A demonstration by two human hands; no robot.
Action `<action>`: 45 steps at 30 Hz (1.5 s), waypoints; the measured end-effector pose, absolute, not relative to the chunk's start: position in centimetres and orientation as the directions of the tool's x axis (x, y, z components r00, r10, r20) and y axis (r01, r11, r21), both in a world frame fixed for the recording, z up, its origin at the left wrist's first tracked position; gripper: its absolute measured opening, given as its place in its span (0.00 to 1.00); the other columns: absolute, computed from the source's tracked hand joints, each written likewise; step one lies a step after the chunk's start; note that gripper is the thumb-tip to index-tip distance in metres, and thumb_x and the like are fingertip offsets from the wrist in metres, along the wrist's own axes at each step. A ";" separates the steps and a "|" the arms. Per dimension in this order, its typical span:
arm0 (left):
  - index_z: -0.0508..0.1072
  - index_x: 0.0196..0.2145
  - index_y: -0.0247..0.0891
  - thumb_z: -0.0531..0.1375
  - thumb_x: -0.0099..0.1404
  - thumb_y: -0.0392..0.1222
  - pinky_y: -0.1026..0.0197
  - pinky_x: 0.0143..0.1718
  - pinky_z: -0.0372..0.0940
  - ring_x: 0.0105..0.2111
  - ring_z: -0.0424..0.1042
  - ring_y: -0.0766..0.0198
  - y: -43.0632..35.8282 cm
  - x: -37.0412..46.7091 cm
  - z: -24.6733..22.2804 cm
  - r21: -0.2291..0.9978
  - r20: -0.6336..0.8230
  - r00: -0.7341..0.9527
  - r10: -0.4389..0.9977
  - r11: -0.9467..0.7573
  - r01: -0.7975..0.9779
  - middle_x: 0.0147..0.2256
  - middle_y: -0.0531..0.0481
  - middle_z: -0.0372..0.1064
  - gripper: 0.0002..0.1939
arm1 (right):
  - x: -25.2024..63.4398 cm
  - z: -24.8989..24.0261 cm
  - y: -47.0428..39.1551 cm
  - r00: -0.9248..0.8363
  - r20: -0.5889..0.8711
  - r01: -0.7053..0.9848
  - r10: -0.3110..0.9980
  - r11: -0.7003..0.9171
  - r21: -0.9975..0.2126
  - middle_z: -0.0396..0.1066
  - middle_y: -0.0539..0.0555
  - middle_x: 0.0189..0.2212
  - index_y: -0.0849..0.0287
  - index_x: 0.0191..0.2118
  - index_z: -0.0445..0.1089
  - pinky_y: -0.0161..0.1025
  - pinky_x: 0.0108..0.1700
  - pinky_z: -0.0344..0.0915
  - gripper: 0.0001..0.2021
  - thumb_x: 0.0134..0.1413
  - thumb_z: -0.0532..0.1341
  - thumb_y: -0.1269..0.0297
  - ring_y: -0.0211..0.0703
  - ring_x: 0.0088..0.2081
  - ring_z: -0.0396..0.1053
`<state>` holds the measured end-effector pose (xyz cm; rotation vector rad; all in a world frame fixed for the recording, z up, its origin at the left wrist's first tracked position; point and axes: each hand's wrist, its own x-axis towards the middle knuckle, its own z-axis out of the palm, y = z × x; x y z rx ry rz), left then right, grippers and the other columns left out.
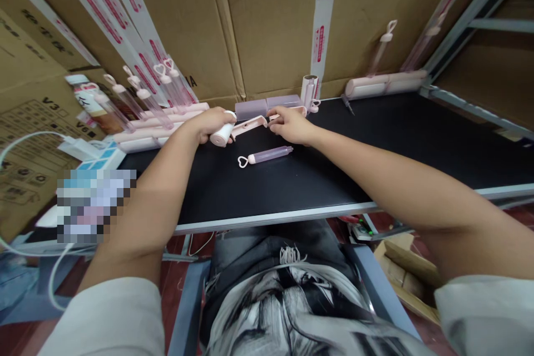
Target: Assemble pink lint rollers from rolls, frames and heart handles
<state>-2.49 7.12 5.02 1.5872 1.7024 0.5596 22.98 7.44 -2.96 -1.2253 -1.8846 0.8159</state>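
Observation:
My left hand (211, 123) is wrapped round a white cylinder (222, 132) with a pale pink end. A thin pink tray-like part (249, 125) lies between my hands, one end close to the cylinder. My right hand (292, 124) has its fingers bent and pressed together by another pink part (300, 112); what the fingertips hold is too small to make out. In front of both hands, a translucent purple tube (271, 154) with a white heart-shaped loop lies on the black table (250, 194).
Purple blocks (250, 109) and an upright cylinder (310, 89) stand behind my hands. Several heart-topped tubes (148, 101) and pink cylinders (167, 122) sit at left, near a bottle (89, 103) and power strip (104, 158). More pink cylinders (386, 84) lie back right.

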 end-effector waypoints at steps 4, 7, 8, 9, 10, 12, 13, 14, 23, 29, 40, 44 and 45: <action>0.71 0.49 0.39 0.66 0.61 0.37 0.59 0.25 0.68 0.25 0.80 0.53 7.3 -2.8 5.0 0.791 -0.251 0.042 0.967 0.180 0.585 0.31 0.49 0.75 0.18 | 22.9 -2.7 7.2 -0.237 0.268 0.497 0.934 0.353 -0.792 0.82 0.58 0.42 0.60 0.57 0.74 0.51 0.53 0.78 0.18 0.63 0.62 0.74 0.50 0.42 0.80; 0.69 0.51 0.40 0.66 0.61 0.36 0.58 0.28 0.70 0.26 0.80 0.53 7.5 -2.9 4.8 0.785 -0.246 0.025 0.969 0.184 0.591 0.32 0.49 0.75 0.21 | 23.0 -2.6 7.3 -0.242 0.282 0.542 0.928 0.370 -0.754 0.81 0.62 0.52 0.60 0.60 0.75 0.55 0.60 0.76 0.22 0.61 0.64 0.75 0.55 0.52 0.80; 0.69 0.52 0.40 0.66 0.61 0.36 0.57 0.29 0.71 0.26 0.80 0.53 7.5 -2.9 4.7 0.786 -0.247 0.029 0.969 0.183 0.590 0.33 0.49 0.76 0.21 | 23.0 -2.6 7.3 -0.267 0.273 0.545 0.924 0.379 -0.748 0.80 0.63 0.56 0.59 0.62 0.75 0.56 0.62 0.75 0.24 0.60 0.65 0.76 0.56 0.55 0.79; 0.68 0.53 0.40 0.66 0.61 0.36 0.57 0.29 0.71 0.26 0.81 0.53 7.4 -2.8 4.7 0.791 -0.247 0.038 0.968 0.179 0.585 0.34 0.48 0.76 0.22 | 23.0 -2.7 7.4 -0.297 0.264 0.540 0.918 0.389 -0.747 0.79 0.64 0.58 0.58 0.64 0.74 0.55 0.64 0.74 0.27 0.59 0.66 0.77 0.56 0.58 0.78; 0.68 0.53 0.40 0.66 0.61 0.36 0.57 0.29 0.72 0.26 0.81 0.53 7.4 -2.7 4.6 0.796 -0.246 0.049 0.968 0.173 0.580 0.36 0.48 0.76 0.22 | 23.0 -2.7 7.4 -0.323 0.257 0.528 0.911 0.399 -0.750 0.78 0.65 0.60 0.58 0.65 0.74 0.54 0.64 0.73 0.29 0.59 0.67 0.77 0.56 0.60 0.78; 0.68 0.52 0.41 0.66 0.61 0.37 0.56 0.28 0.71 0.26 0.81 0.53 7.4 -2.7 4.4 0.802 -0.239 0.063 0.969 0.161 0.575 0.38 0.46 0.76 0.22 | 22.9 -2.8 7.3 -0.355 0.243 0.504 0.903 0.404 -0.764 0.80 0.65 0.58 0.60 0.68 0.71 0.51 0.62 0.74 0.31 0.59 0.68 0.77 0.55 0.59 0.79; 0.68 0.52 0.41 0.66 0.61 0.38 0.56 0.27 0.71 0.26 0.81 0.52 7.4 -2.7 4.4 0.802 -0.235 0.067 0.970 0.155 0.577 0.39 0.46 0.76 0.22 | 22.9 -2.8 7.3 -0.360 0.233 0.497 0.903 0.397 -0.772 0.81 0.65 0.56 0.61 0.69 0.70 0.50 0.60 0.76 0.32 0.59 0.68 0.77 0.54 0.56 0.80; 0.67 0.52 0.41 0.66 0.61 0.38 0.56 0.26 0.70 0.26 0.81 0.52 7.5 -2.8 4.3 0.800 -0.231 0.069 0.970 0.149 0.582 0.39 0.45 0.76 0.22 | 22.8 -2.8 7.3 -0.360 0.221 0.494 0.906 0.386 -0.779 0.82 0.64 0.52 0.62 0.70 0.69 0.49 0.58 0.77 0.33 0.60 0.68 0.76 0.53 0.52 0.81; 0.69 0.47 0.44 0.68 0.57 0.39 0.59 0.26 0.68 0.27 0.80 0.53 7.2 -3.3 4.5 0.805 -0.238 0.144 0.961 0.112 0.582 0.36 0.48 0.78 0.21 | 22.8 -2.3 7.6 -0.391 0.221 0.630 0.893 0.435 -0.643 0.80 0.64 0.60 0.60 0.70 0.73 0.49 0.60 0.74 0.35 0.57 0.74 0.73 0.51 0.50 0.80; 0.70 0.46 0.43 0.68 0.56 0.39 0.60 0.26 0.66 0.25 0.78 0.54 6.8 -3.3 4.8 0.802 -0.223 0.182 0.958 0.074 0.593 0.32 0.50 0.77 0.20 | 22.5 -2.8 7.7 -0.442 0.294 0.607 0.847 0.524 -0.598 0.82 0.61 0.51 0.61 0.64 0.78 0.50 0.59 0.73 0.26 0.60 0.71 0.71 0.52 0.49 0.78; 0.66 0.48 0.40 0.64 0.58 0.37 0.62 0.22 0.66 0.22 0.74 0.63 6.0 -1.8 5.9 0.943 -0.155 0.196 0.968 0.085 0.323 0.40 0.46 0.80 0.20 | 22.7 -2.7 8.5 -0.225 0.493 0.270 0.840 0.540 -0.797 0.70 0.54 0.39 0.53 0.57 0.73 0.43 0.33 0.77 0.26 0.71 0.59 0.35 0.41 0.29 0.70; 0.65 0.53 0.41 0.63 0.59 0.39 0.62 0.20 0.66 0.22 0.74 0.63 5.5 -1.3 6.4 0.972 -0.108 0.186 0.977 0.065 0.226 0.43 0.44 0.82 0.24 | 22.4 -1.8 7.8 -0.121 0.455 0.150 0.882 0.470 -0.870 0.68 0.51 0.33 0.51 0.49 0.71 0.43 0.35 0.79 0.29 0.68 0.57 0.28 0.44 0.31 0.72; 0.65 0.54 0.40 0.63 0.60 0.40 0.62 0.20 0.66 0.22 0.74 0.63 5.4 -1.0 6.5 0.976 -0.094 0.176 0.980 0.056 0.209 0.44 0.43 0.82 0.25 | 22.4 -1.5 7.5 -0.094 0.435 0.124 0.896 0.444 -0.888 0.68 0.51 0.32 0.51 0.48 0.70 0.42 0.35 0.79 0.28 0.69 0.57 0.29 0.44 0.32 0.73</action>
